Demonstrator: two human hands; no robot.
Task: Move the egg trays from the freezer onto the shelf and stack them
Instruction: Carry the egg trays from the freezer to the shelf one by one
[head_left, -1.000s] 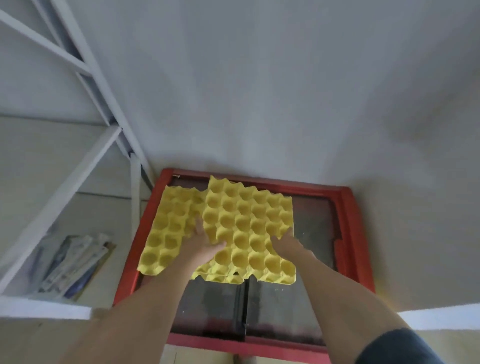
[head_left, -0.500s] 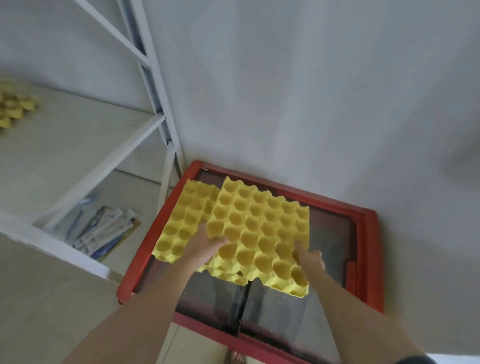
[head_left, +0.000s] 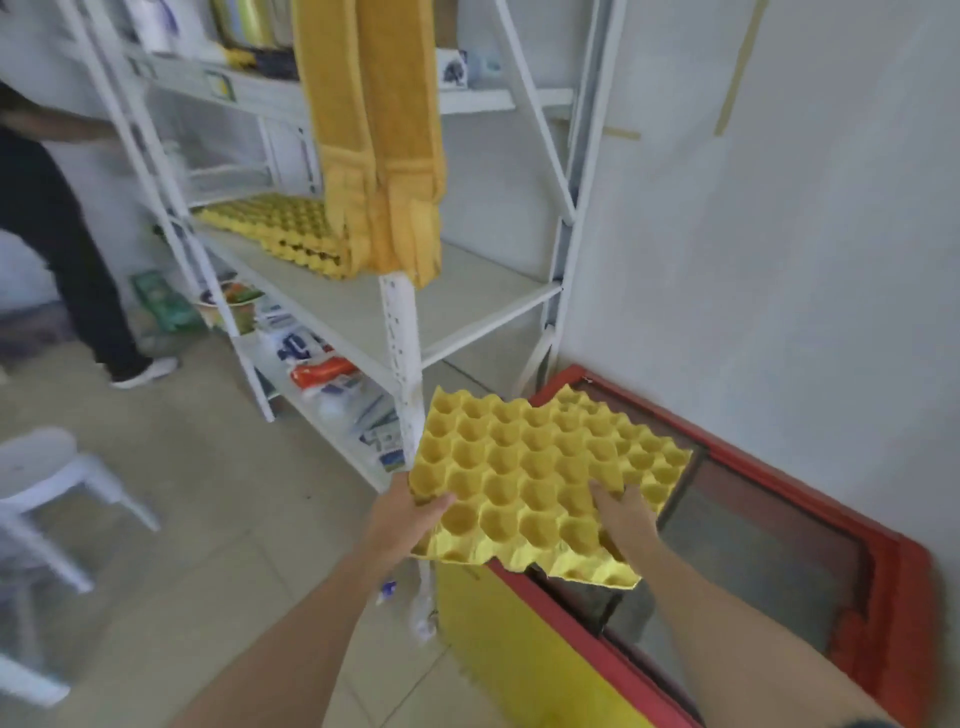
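Observation:
I hold a yellow egg tray (head_left: 540, 467) in the air over the left end of the red-rimmed freezer (head_left: 878, 582). My left hand (head_left: 410, 514) grips the tray's left near corner, thumb on top. My right hand (head_left: 623, 519) grips its near right edge, fingers in the cups. A stack of yellow egg trays (head_left: 275, 228) lies on the middle board of the white shelf (head_left: 467, 306), to the upper left of the held tray.
A yellow cloth (head_left: 384, 156) hangs down over the shelf's front. A white shelf post (head_left: 402, 353) stands just left of the held tray. Packets lie on the lower shelf board (head_left: 322, 379). A person in dark trousers (head_left: 62, 249) stands far left, beside a white stool (head_left: 47, 478).
The tray has been lifted off the freezer lid and carried left, towards the shelf. My view has swung left and up, so the shelf and its tray stack now show.

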